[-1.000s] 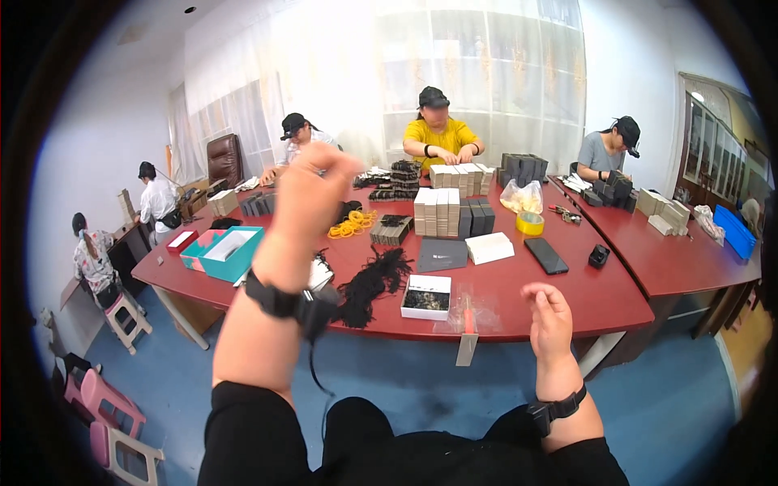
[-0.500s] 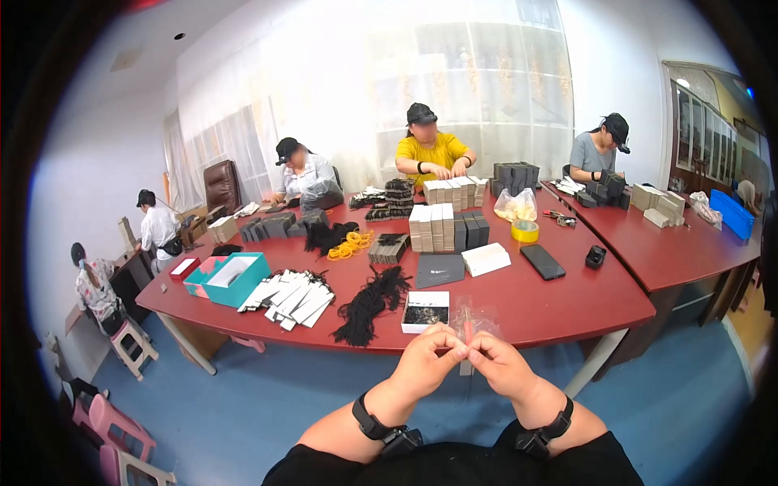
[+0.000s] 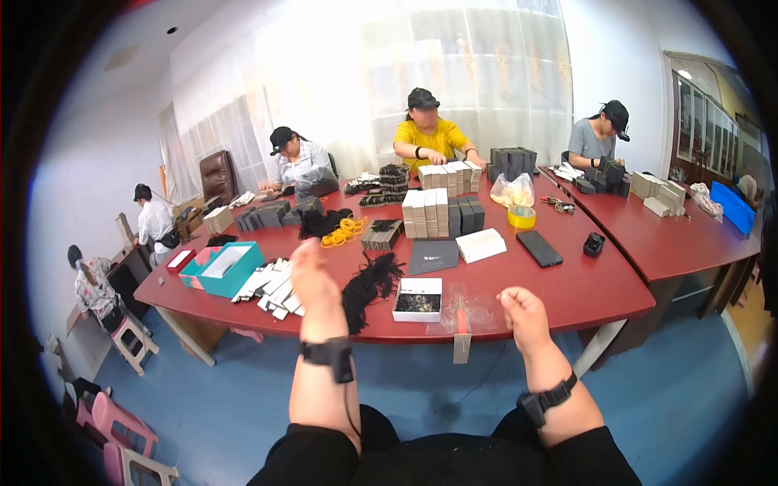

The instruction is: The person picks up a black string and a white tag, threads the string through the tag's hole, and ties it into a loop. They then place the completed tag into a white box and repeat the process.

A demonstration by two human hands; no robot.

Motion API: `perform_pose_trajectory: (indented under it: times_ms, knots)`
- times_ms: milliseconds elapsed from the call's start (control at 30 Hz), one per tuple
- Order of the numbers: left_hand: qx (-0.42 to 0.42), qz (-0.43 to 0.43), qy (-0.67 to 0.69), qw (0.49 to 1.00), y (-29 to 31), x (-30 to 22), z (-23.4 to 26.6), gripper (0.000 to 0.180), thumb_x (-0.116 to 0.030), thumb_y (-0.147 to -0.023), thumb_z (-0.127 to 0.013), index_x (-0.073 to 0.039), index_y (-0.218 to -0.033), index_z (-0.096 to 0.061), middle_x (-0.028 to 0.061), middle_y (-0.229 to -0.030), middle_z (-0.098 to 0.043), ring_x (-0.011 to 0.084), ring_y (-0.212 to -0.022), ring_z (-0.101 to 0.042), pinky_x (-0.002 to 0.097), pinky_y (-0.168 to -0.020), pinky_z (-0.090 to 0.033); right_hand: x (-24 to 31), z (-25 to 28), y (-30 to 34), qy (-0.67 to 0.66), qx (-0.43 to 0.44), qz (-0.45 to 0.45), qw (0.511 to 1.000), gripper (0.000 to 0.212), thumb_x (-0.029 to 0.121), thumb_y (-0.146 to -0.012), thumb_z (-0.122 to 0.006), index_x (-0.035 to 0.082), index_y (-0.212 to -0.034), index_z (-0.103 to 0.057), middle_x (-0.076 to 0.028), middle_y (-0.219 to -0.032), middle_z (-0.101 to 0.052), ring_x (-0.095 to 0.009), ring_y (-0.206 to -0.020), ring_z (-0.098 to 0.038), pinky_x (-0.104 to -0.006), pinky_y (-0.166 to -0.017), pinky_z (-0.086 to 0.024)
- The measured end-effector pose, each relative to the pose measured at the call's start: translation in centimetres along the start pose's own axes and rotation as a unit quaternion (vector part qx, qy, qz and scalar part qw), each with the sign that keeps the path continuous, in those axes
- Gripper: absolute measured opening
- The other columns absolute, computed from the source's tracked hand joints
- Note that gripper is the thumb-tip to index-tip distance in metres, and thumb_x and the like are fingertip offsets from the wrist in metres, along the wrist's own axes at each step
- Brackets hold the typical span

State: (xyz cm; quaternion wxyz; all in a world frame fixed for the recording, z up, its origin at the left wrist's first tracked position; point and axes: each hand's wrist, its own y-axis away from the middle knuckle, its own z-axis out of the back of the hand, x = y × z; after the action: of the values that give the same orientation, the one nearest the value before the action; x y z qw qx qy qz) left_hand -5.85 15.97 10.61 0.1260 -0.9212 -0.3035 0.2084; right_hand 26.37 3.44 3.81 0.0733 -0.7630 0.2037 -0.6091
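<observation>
My left hand (image 3: 314, 283), blurred by motion, reaches over the table between a pile of white card tags (image 3: 274, 285) and a heap of black cords (image 3: 369, 290). Its fingers are too smeared to make out. On the right, my right hand (image 3: 525, 314) is raised near the table's front edge with fingers curled together; anything between them is hidden. Between my hands, a narrow orange-red piece (image 3: 462, 321) lies at the table edge on clear plastic film. Below it, a small grey card (image 3: 461, 350) hangs over the edge. A white box (image 3: 418, 301) holds small dark bits.
The red table (image 3: 559, 296) carries stacked beige and dark boxes (image 3: 426, 214), a teal box (image 3: 231, 271), yellow cords (image 3: 345, 232), yellow tape (image 3: 522, 217), a phone (image 3: 539, 249) and a small black device (image 3: 594, 243). Several people work around the room.
My hands were together at the table's front edge and have parted. The left has swung left and forward over the tags; the right has moved right.
</observation>
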Motion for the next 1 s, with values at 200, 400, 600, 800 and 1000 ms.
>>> perform_pose_trajectory:
  times_ms: [200,400,600,800,1000]
  knots:
    - [0.552,-0.008,-0.684,0.477,5.3,8.5,-0.7,0.022,-0.023,-0.073,-0.071,-0.006,-0.086,-0.07,0.0111,-0.084,-0.064,0.0272,-0.083,-0.061,0.0344,-0.074,-0.049,-1.6,1.7,-2.1,0.044,0.075,-0.051,0.995,0.009,0.013,-0.089,-0.057,0.004,-0.089,-0.06,0.007,-0.067,-0.05,-0.001,-0.056,-0.04,-0.018,-0.049,-0.032]
    - [0.595,0.023,-0.703,0.389,6.1,9.2,-0.4,0.025,-0.027,-0.072,-0.072,-0.005,-0.085,-0.069,0.012,-0.089,-0.063,0.0282,-0.086,-0.06,0.0364,-0.077,-0.048,-3.3,2.3,-2.1,0.13,0.081,-0.005,0.988,0.009,0.011,-0.089,-0.057,0.003,-0.087,-0.06,0.005,-0.076,-0.056,-0.003,-0.07,-0.047,-0.0203,-0.064,-0.04]
    - [0.577,0.043,-0.728,0.368,6.2,9.3,-0.2,0.018,-0.022,-0.07,-0.072,-0.008,-0.082,-0.069,0.0118,-0.08,-0.065,0.0275,-0.078,-0.063,0.0367,-0.071,-0.05,-2.2,1.7,-1.6,0.092,0.074,-0.029,0.993,0.009,0.01,-0.089,-0.057,0.002,-0.088,-0.06,0.003,-0.079,-0.058,-0.004,-0.073,-0.05,-0.02,-0.068,-0.041]
    - [0.568,0.063,-0.726,0.383,5.4,9.5,0.2,0.014,-0.02,-0.07,-0.071,-0.009,-0.078,-0.069,0.0112,-0.077,-0.066,0.0272,-0.076,-0.064,0.0359,-0.068,-0.05,-1.9,1.8,-1.6,0.076,0.076,-0.044,0.993,0.008,0.009,-0.089,-0.056,0.002,-0.089,-0.06,0.003,-0.081,-0.059,-0.005,-0.075,-0.052,-0.0206,-0.07,-0.042]
    - [0.556,0.068,-0.738,0.378,4.8,8.9,0.5,0.014,-0.02,-0.07,-0.071,-0.009,-0.079,-0.069,0.0107,-0.076,-0.066,0.0266,-0.075,-0.064,0.0359,-0.068,-0.049,-2.0,2.0,-1.5,0.067,0.072,-0.04,0.994,0.008,0.009,-0.089,-0.056,0.002,-0.089,-0.06,0.002,-0.081,-0.06,-0.005,-0.076,-0.052,-0.0207,-0.07,-0.042]
